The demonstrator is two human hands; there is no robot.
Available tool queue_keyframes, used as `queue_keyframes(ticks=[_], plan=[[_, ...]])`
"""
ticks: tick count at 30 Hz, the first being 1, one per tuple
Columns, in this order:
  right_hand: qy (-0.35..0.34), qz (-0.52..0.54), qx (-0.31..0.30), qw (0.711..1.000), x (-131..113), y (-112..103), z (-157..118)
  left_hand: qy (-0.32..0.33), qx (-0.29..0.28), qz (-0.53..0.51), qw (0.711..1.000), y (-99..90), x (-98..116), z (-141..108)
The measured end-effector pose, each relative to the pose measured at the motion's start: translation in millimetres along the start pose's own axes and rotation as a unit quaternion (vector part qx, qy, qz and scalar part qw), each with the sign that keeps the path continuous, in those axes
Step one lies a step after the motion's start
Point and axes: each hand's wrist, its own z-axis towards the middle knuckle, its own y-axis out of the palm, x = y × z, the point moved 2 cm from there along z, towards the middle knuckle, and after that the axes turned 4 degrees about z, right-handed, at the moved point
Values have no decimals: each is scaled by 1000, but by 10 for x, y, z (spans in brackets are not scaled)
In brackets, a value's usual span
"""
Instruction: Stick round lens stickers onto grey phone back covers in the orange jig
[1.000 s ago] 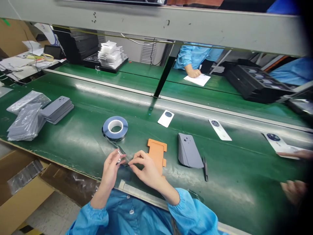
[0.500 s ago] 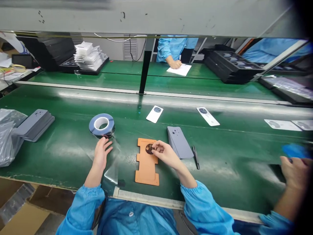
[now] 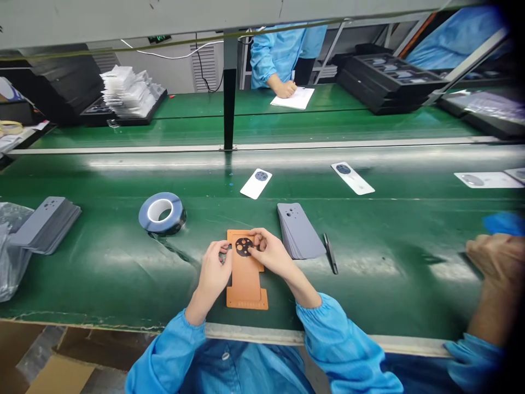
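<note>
An orange fixture plate (image 3: 244, 279) with notched sides lies flat in front of me. Over its upper part is a black round sticker-like disc with holes (image 3: 243, 247). My right hand (image 3: 270, 251) pinches this disc at its right edge. Curled at the plate's upper left edge, my left hand (image 3: 216, 265) has thumb and index finger drawn close together; what lies between them is too small to make out. Right of the plate is a fanned stack of grey phone back covers (image 3: 301, 232), with black tweezers (image 3: 330, 254) beside it. A roll of blue tape (image 3: 162, 213) rests to the left.
White phone back panels (image 3: 256, 184) lie along the green work surface (image 3: 123, 273). Another grey cover stack (image 3: 47, 224) sits by a plastic bag (image 3: 12, 257) at far left. A co-worker's hand (image 3: 496, 254) is at far right; another person writes on paper opposite.
My left hand has moved right, from beside the tape roll to the plate's left edge, and its fingers have closed in. My right hand still grips the disc. The view has shifted slightly.
</note>
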Motion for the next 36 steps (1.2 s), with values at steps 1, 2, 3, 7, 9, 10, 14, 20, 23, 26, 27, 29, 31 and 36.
queue_keyframes(ticks=[1, 2, 3, 7, 9, 10, 14, 20, 23, 26, 27, 29, 31, 36], plan=[[-1, -8, 6, 1000, 14, 11, -1, -19, -2, -10, 1000, 42, -34, 48], [-3, -15, 12, 1000, 28, 23, -1, -38, -5, -21, 999, 75, -65, 93], [-3, -20, 19, 1000, 43, 33, -2, -55, -7, -31, 998, 100, -91, 134], [-8, -22, 31, 999, 75, 61, -10, -85, -11, -42, 995, 141, -146, 239], [-12, -24, 32, 999, 64, 64, -18, -89, -16, -46, 995, 142, -145, 255], [-13, -29, 33, 999, 53, 64, -22, -91, -17, -50, 994, 140, -138, 257], [-5, -49, 38, 998, 6, 66, -43, -94, -14, -57, 994, 134, -91, 250], [-2, -41, 23, 999, -13, 22, -47, -80, -17, -28, 996, 144, -52, 242], [12, 1, 0, 1000, 9, -55, -38, -79, -17, -30, 996, 144, -47, 238], [24, 46, -18, 998, 62, -133, -31, -81, -17, -32, 996, 143, -46, 235], [24, 58, -20, 998, 83, -151, -29, -84, -17, -34, 996, 144, -49, 235], [29, 72, -18, 997, 126, -166, -25, -90, -17, -39, 995, 147, -59, 237], [38, 74, -4, 997, 157, -160, -20, -96, -17, -46, 994, 150, -75, 241], [29, 63, 21, 997, 175, -121, -4, -92, -12, -58, 994, 153, -101, 249]])
